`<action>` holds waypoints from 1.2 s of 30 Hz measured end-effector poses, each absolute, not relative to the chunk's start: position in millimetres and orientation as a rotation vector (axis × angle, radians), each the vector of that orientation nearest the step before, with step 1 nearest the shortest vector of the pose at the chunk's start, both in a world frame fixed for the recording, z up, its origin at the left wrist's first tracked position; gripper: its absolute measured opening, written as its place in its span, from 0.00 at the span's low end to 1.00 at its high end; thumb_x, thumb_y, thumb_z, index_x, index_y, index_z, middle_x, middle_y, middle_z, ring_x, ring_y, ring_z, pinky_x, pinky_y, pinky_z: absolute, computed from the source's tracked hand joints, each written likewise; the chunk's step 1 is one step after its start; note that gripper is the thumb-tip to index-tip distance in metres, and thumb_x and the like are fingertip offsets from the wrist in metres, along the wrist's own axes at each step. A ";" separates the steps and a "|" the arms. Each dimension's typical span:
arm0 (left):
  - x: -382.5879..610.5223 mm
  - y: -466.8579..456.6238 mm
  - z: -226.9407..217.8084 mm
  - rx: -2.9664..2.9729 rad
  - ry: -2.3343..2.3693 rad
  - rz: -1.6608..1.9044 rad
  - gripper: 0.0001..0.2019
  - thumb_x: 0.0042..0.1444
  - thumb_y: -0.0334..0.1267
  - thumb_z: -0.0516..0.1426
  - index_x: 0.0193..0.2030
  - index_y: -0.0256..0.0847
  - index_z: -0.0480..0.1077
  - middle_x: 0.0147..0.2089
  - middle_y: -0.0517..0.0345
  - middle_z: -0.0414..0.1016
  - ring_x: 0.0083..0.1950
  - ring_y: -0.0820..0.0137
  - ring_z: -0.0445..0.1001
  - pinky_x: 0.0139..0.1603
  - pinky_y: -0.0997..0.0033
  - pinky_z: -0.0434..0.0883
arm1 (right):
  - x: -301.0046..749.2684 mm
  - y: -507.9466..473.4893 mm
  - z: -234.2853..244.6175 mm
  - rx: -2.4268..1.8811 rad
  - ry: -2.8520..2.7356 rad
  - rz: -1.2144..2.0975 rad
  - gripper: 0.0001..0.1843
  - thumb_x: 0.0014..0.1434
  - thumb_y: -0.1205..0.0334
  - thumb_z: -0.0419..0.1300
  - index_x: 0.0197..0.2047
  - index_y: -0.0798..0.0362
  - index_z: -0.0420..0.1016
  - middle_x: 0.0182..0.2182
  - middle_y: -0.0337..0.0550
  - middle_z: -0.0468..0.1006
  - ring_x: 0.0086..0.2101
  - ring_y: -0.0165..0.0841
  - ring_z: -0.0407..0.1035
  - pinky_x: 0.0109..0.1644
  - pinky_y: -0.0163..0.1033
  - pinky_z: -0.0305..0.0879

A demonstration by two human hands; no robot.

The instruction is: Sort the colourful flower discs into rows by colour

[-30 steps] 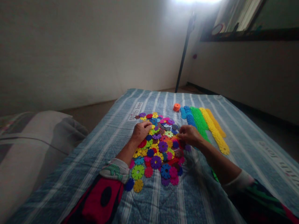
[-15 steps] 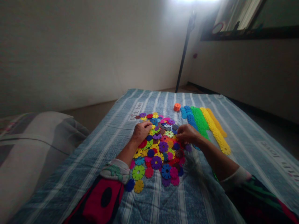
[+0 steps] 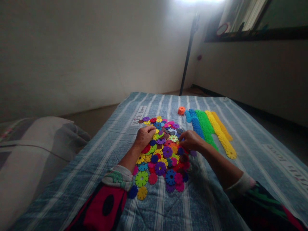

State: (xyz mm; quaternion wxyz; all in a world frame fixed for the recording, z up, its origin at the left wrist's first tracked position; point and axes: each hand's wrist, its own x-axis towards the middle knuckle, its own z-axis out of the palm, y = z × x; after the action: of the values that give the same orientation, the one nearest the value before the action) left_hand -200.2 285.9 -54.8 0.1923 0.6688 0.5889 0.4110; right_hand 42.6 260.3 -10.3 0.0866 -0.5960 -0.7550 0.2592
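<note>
A pile of many-coloured plastic flower discs [image 3: 160, 157] lies on a blue striped blanket [image 3: 207, 199]. My left hand [image 3: 144, 136] rests curled on the pile's upper left, fingers bent over some discs; what it grips is hidden. My right hand [image 3: 191, 141] sits at the pile's right edge with fingers pinched together near a pale green disc [image 3: 173, 138]; what it pinches I cannot make out. To the right lie joined disc strips sorted by colour: blue [image 3: 196, 123], green [image 3: 206, 126], yellow [image 3: 222, 138] and orange [image 3: 222, 126]. A small orange stack [image 3: 181, 110] stands at their far end.
A grey pillow [image 3: 36, 150] lies at the left of the blanket. A dark pole [image 3: 187, 57] stands in the far corner by the wall. A ledge with a window [image 3: 255, 32] runs along the right wall. Bare floor [image 3: 96, 115] shows beyond the blanket.
My right hand has shifted a little left, further onto the pile. My left hand has stayed where it was. The view has drifted slightly.
</note>
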 end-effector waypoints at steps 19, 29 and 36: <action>-201.0 286.5 -53.1 1.832 1.648 1.186 0.11 0.49 0.40 0.56 0.36 0.41 0.78 0.39 0.58 0.82 0.43 0.64 0.78 0.49 0.69 0.72 | 60.1 246.2 -7.4 -1.544 -1.875 1.075 0.08 0.49 0.61 0.62 0.23 0.54 0.69 0.17 0.34 0.69 0.19 0.26 0.65 0.22 0.30 0.57; -205.0 291.7 -55.6 1.852 1.653 1.201 0.13 0.48 0.43 0.56 0.36 0.42 0.78 0.40 0.57 0.82 0.44 0.63 0.78 0.52 0.68 0.71 | 199.8 227.8 14.3 -1.689 -1.443 0.684 0.14 0.38 0.52 0.67 0.22 0.54 0.72 0.17 0.37 0.71 0.18 0.28 0.64 0.22 0.33 0.60; -204.9 289.8 -51.0 1.869 1.661 1.198 0.12 0.48 0.43 0.57 0.35 0.43 0.78 0.40 0.59 0.82 0.43 0.63 0.78 0.51 0.68 0.72 | 255.2 225.2 -24.9 -1.827 -1.275 0.657 0.12 0.37 0.54 0.67 0.21 0.53 0.73 0.15 0.39 0.72 0.18 0.30 0.66 0.21 0.34 0.61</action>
State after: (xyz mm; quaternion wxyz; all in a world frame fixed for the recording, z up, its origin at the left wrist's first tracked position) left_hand -204.9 289.8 -51.0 0.1835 0.6626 0.5890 0.4247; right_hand 255.2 225.2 -24.9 0.3979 -0.7216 -0.5036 0.2595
